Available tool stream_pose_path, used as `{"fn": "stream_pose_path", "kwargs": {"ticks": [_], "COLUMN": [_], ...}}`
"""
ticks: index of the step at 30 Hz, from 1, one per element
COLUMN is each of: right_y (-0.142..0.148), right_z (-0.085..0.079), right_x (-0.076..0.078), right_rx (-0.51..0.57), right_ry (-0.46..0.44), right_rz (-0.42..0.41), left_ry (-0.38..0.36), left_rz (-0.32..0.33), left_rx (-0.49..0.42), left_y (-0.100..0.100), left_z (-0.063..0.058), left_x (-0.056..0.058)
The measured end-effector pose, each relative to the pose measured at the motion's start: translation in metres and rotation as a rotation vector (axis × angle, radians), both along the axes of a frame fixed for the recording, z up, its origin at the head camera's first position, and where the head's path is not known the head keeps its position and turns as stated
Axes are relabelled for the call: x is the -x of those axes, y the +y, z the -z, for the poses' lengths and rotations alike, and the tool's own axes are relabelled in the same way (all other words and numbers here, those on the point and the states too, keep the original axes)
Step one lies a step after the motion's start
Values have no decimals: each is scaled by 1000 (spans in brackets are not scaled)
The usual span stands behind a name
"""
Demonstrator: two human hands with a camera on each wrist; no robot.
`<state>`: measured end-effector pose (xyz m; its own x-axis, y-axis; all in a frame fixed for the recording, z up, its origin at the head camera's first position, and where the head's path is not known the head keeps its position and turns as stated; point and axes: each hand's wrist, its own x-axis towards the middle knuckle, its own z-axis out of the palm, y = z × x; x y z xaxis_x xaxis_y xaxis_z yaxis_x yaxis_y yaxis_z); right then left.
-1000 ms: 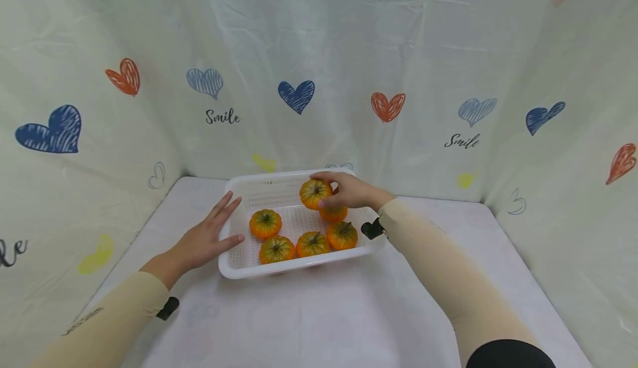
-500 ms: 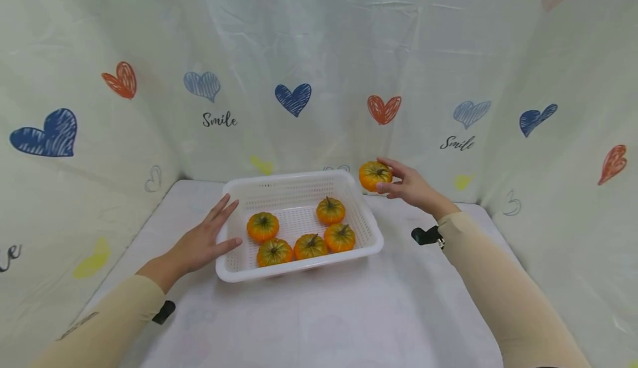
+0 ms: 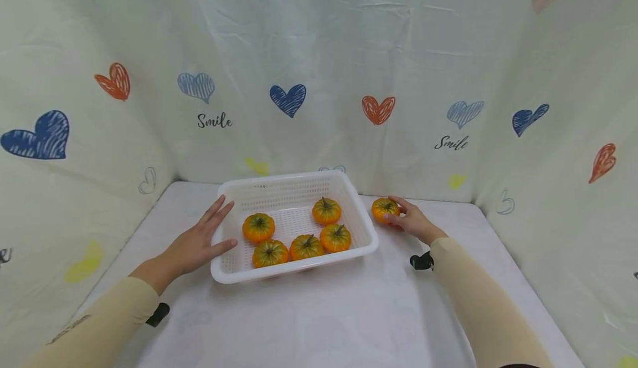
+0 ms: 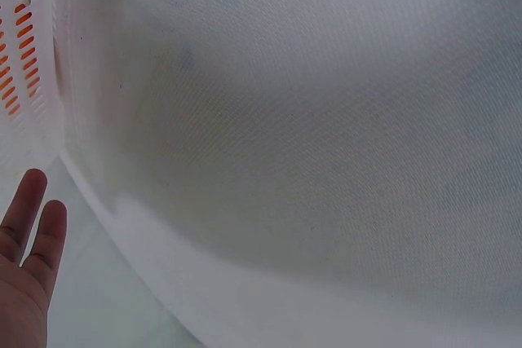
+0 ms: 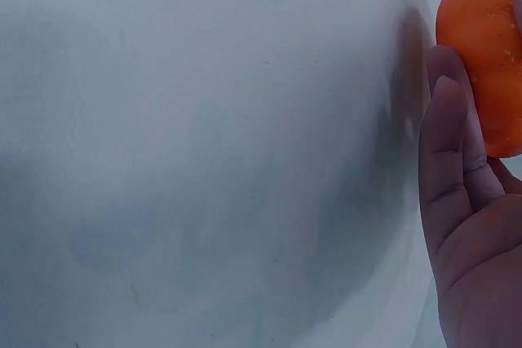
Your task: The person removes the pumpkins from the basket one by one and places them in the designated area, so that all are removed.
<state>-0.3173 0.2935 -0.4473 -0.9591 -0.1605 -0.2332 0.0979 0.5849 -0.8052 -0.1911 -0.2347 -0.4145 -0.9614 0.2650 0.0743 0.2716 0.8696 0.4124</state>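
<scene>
To the right of a white plastic basket, my right hand holds a small orange-and-green pumpkin between thumb and fingers, close over the table's back edge area. In the right wrist view the orange side of the pumpkin shows against the fingers. My left hand lies with fingers spread along the basket's left rim. Several more pumpkins stay in the basket: one at the left, one at the back right, the others along the front wall.
The table has a white cloth. A pale curtain printed with hearts and "Smile" hangs close behind the table and on both sides. Dark wrist devices sit under the sleeves.
My right hand has lifted one pumpkin out of the basket, carried it right over the rim, and lowered it toward the table. The left hand has stayed at the basket's left side.
</scene>
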Motion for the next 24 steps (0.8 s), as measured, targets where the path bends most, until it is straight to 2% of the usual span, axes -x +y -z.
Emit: {"fn": "stream_pose_path", "kwargs": {"ticks": [3,15,24], "right_y": [-3,-13,-14], "right_z": [8,17,15], "right_x": [2,-2,-6], "right_rx": [4,0,-2], "right_ry": [-12,-31,-34], "right_rz": [8,62,67], "left_ry": [-6,-7,2], "left_rz": [-2,-7,-5], "left_rx": [0,0,-12], "left_y": [0,-1,-1], "left_z": [2,4,5], "left_x": [1,3,2]}}
